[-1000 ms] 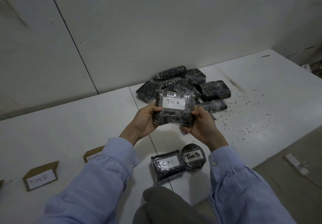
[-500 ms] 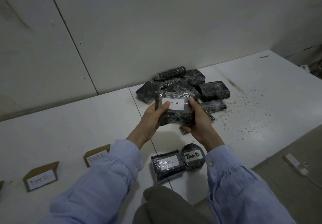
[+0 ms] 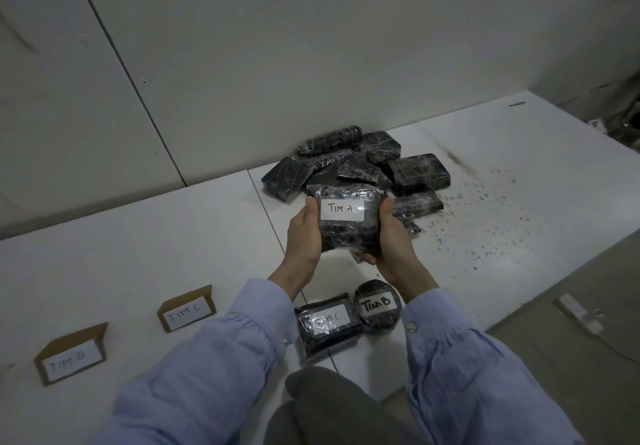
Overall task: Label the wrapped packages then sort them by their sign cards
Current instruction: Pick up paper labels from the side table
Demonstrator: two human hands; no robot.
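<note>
A black wrapped package with a white "TIM A" label is held above the white table. My left hand grips its left side and my right hand grips its right side, thumbs on the front. Behind it lies a pile of several unlabelled black wrapped packages. Near the table's front edge rest a flat package labelled "TIM C" and a round one labelled "TIM B". Two cardboard sign cards stand at the left: "TIM C" and "TIM B".
A grey wall runs close behind the pile. Dark specks dot the table to the right of the pile. On the floor at the right lies a white power strip. My knee is below the table's front edge.
Both hands have slid from pressing the label to gripping the package's sides, thumbs up on the front. The package sits slightly lower and the whole label shows.
</note>
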